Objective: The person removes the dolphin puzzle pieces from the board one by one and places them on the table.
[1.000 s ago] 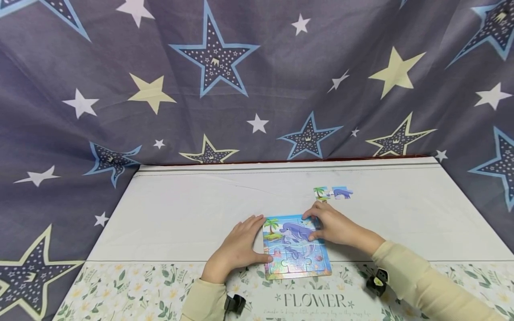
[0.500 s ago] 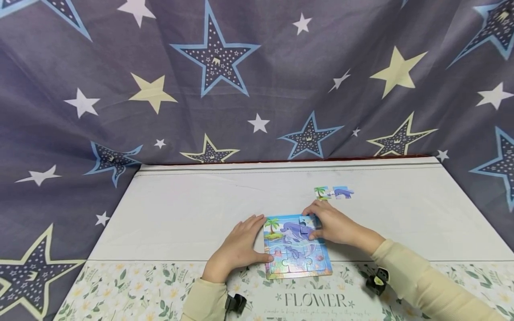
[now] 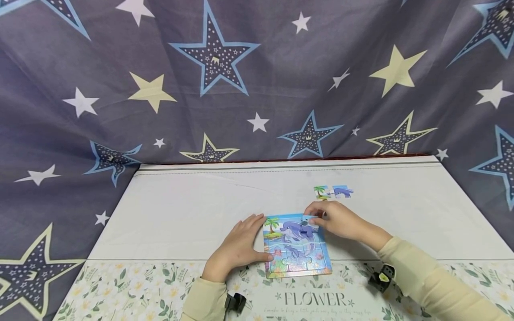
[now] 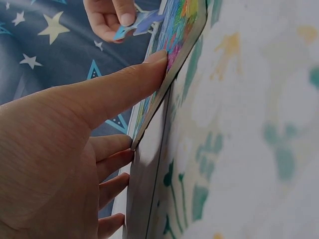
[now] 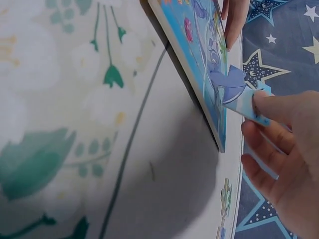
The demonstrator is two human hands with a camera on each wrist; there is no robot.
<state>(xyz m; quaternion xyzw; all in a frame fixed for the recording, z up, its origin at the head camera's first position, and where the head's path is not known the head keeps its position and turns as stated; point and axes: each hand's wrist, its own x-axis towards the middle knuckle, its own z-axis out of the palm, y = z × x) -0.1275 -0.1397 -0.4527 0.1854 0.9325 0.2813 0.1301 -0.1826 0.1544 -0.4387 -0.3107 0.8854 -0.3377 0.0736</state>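
A square dolphin jigsaw puzzle (image 3: 295, 254) in its frame lies on the table. My right hand (image 3: 335, 219) pinches a blue and purple puzzle piece (image 5: 238, 97) between thumb and fingers, over the puzzle's upper right corner. In the right wrist view the piece is tilted, its purple part close over the board. My left hand (image 3: 238, 249) rests along the puzzle's left side; its thumb (image 4: 134, 74) lies on the frame's edge and the other fingers, fairly straight, reach to the far left corner.
Beyond the puzzle, two loose pieces lie side by side, one a palm tree piece (image 3: 321, 192) and the other a dolphin piece (image 3: 342, 191). The table cover (image 3: 192, 200) is white with a floral front band. A star-patterned curtain (image 3: 257, 80) hangs behind.
The right hand has lifted the puzzle piece from the upper right of the puzzle, where it lay flat a second ago, and tilted it. The left hand has stayed in place.
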